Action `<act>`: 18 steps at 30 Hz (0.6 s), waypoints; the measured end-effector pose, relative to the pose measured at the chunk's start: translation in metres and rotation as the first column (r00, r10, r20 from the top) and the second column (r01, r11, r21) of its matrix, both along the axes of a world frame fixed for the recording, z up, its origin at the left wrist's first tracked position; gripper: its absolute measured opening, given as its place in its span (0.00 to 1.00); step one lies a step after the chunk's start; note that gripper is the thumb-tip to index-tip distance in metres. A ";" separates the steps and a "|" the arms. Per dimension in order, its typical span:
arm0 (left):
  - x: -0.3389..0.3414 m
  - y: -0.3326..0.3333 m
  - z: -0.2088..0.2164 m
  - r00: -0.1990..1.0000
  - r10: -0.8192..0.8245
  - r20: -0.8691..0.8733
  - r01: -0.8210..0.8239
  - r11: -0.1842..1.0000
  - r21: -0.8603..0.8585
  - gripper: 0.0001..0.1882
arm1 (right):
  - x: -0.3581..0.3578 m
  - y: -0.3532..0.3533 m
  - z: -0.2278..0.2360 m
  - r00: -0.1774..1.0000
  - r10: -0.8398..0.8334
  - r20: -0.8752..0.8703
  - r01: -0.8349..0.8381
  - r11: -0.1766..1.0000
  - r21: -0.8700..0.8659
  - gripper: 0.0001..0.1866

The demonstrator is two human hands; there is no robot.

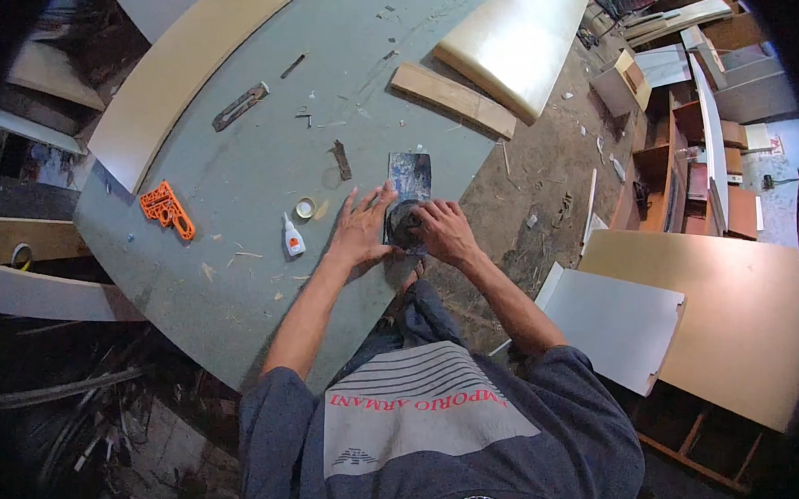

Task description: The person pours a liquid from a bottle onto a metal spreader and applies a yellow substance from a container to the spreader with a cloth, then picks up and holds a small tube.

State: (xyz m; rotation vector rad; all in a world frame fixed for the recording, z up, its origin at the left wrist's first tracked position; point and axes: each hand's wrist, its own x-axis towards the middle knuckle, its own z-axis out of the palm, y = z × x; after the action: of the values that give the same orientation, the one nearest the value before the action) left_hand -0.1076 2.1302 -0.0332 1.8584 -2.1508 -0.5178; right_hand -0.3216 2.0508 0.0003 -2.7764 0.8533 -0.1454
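My right hand [446, 233] is closed over a dark round thing [403, 222] near the right edge of the table; its exact kind is hard to make out. A worn, blue-stained sheet [411, 174] sticks out beyond it, flat on the tabletop. On the other side rests my left hand [361, 231], fingers spread, its fingertips and thumb close beside the sheet and the round thing. Nothing shows in its grasp. Left of that hand stand or lie a small white glue bottle [292, 237] and a little tape roll [305, 208].
The grey-green table [243, 194] carries an orange gun-shaped plastic tool [168, 210], a utility knife [241, 106], dark scraps, a wood strip [453, 100] and a pale panel [520, 44]. A long board [183, 80] lines its left side. White [615, 319] and tan boards [718, 296] lie at right.
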 end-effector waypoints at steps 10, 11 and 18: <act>-0.001 0.004 0.002 0.997 0.019 -0.072 -0.021 1.000 -0.019 0.70 | 0.002 0.011 0.000 0.998 0.020 0.057 -0.017 0.999 -0.050 0.21; -0.002 0.003 0.005 0.997 0.012 -0.071 -0.014 1.000 -0.022 0.70 | 0.008 0.010 -0.004 0.997 0.006 0.080 -0.002 0.999 -0.043 0.21; -0.001 0.006 0.001 0.993 0.058 -0.106 -0.058 0.998 0.001 0.80 | 0.018 -0.009 0.011 0.976 -0.127 0.175 0.138 0.989 -0.049 0.20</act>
State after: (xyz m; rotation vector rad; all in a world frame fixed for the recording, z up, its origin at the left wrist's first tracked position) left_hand -0.1087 2.1364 -0.0317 1.8424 -2.0226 -0.5876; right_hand -0.3037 2.0418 0.0110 -2.7117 1.0038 -0.4338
